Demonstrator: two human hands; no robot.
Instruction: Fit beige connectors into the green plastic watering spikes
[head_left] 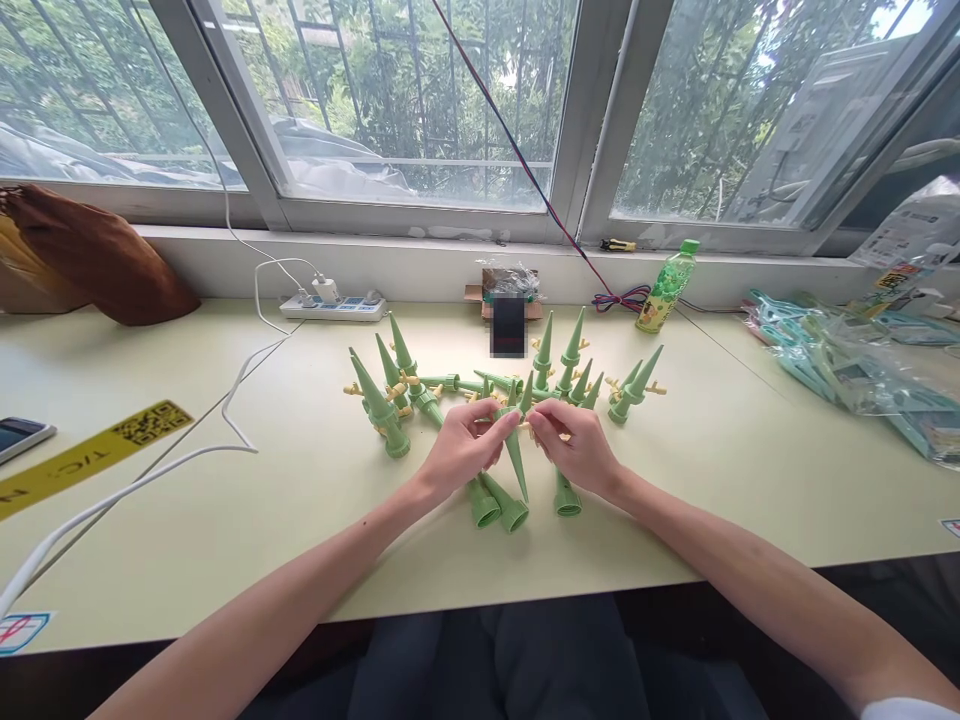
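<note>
My left hand (466, 447) is closed around the thick end of a green plant watering spike (516, 468), which points down toward me. My right hand (581, 450) pinches a small pale yellow valve (526, 426) at the side of that spike. Whether the valve is seated in it I cannot tell, as fingers cover the joint. Below the hands lie several loose green spikes (514, 515) with their hollow ends facing me. Upright spikes with yellow valves stand to the left (373, 390) and to the right (636, 385); more lie heaped behind my hands.
At the back are a small cardboard box (472, 294), a power strip (334, 308) and a green drink bottle (666, 288). Plastic-bagged items (832, 350) lie on the right. A white cable (180, 462) crosses the table's left side, near a phone (22, 436).
</note>
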